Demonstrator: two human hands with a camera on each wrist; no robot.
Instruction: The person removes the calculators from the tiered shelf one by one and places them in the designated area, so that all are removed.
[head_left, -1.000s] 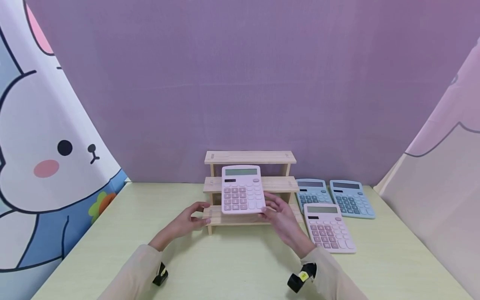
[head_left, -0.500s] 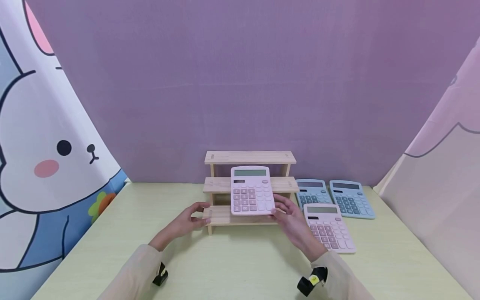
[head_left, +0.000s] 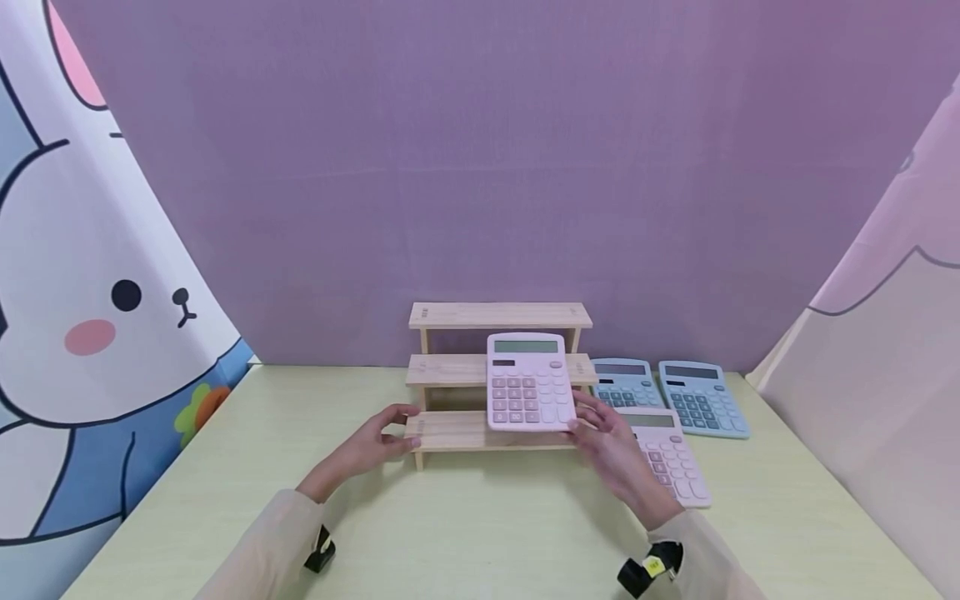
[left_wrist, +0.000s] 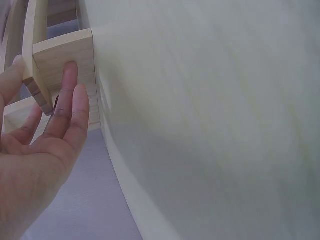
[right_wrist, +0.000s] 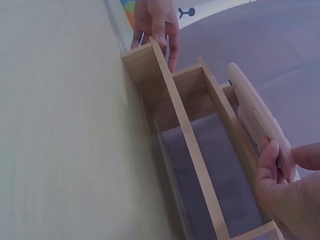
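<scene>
A pink calculator [head_left: 528, 383] is held upright, leaning slightly back, in front of the right part of a three-tier wooden shelf [head_left: 457, 431]. My right hand [head_left: 615, 450] pinches its lower right corner between thumb and fingers. Seen edge-on in the right wrist view, the calculator [right_wrist: 262, 117] is close to the boards; whether it touches them I cannot tell. My left hand [head_left: 371, 442] grips the left end of the lowest board, and in the left wrist view its fingers [left_wrist: 70, 102] lie against the side of the shelf.
A second pink calculator [head_left: 678, 467] lies on the table right of the shelf, partly behind my right hand. Behind it lie two blue calculators [head_left: 626, 379], [head_left: 705, 400]. A purple cloth backdrop [head_left: 495, 167] hangs right behind the shelf on the pale table [head_left: 480, 533].
My right hand has slid the pink calculator rightward along the front of the shelf, from its middle toward its right end. The left hand has stayed at the shelf's left end.
</scene>
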